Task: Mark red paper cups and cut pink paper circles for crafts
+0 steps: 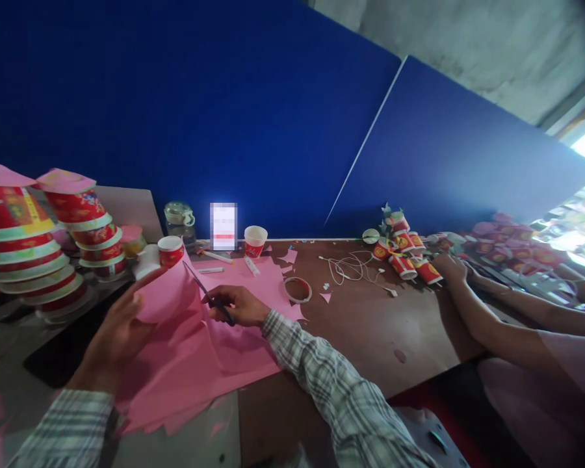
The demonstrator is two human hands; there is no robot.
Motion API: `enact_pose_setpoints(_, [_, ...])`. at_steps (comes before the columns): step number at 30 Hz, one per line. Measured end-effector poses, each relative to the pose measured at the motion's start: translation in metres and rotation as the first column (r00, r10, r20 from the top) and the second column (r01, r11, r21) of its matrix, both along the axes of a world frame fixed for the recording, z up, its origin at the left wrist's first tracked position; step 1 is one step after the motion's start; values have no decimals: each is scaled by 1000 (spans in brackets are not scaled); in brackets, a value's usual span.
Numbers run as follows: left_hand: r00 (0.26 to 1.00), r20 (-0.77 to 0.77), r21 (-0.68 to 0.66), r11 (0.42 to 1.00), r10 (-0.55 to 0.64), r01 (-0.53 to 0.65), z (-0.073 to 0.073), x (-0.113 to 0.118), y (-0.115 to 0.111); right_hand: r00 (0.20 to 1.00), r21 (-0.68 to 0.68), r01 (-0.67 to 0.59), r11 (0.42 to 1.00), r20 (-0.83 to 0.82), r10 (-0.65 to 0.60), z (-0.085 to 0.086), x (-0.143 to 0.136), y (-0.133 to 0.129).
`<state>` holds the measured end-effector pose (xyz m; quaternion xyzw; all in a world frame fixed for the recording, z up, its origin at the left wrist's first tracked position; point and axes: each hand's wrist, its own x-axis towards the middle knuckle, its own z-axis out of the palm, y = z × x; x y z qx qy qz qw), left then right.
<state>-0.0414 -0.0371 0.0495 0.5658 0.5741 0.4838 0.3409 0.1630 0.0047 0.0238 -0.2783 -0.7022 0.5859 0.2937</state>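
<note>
My left hand (pixel 119 328) grips a sheet of pink paper (pixel 168 289) by its left side, holding it raised and curved. In my right hand (pixel 241 304) is a pair of dark scissors (pixel 219 307), its blades pointing up and left against the paper's edge. Whether the blades are apart I cannot tell. Beneath both hands lie more pink sheets (pixel 175 383), spread over the table. A red paper cup (pixel 170 250) stands just behind the raised sheet. Part of my left fingers is hidden by the paper.
Stacks of red paper bowls (pixel 17 221) topped with pink paper rise at the left. Behind the sheets are a white-and-red cup (pixel 256 240), a glass jar (pixel 179 221) and a tape roll (pixel 297 290). A white cable (pixel 344 270) lies right, near bundled red cups (pixel 404 244) and another person's hands (pixel 451 266).
</note>
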Motion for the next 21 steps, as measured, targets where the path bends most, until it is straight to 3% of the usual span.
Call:
enact_pose_setpoints(3, [925,375,178,984,-59,-10,5,2,-5,1000,5,4,1000,-8,-4,-6,-3,-1])
enact_pose_setpoints(5, [878,478,152,987,-35,-44,5,3,-8,1000,3,4,1000,-16,-4,-9,-6,-3])
enact_pose_setpoints(10, [869,479,-31,992,125,-126,2,6,-5,1000,35,17,999,18,-18,-11,-12,-7])
enact_pose_setpoints(14, [840,500,-97,978,209,-185,9,8,-5,999,67,13,998,52,-17,-8,-12,-9])
enact_pose_setpoints(18, [825,547,-136,987,144,-82,19,8,-7,997,60,-28,998,72,24,-9,-10,-8])
enact_pose_setpoints(21, [776,611,-197,979,158,-44,14,2,-4,997,25,-48,999,66,46,-11,-9,-7])
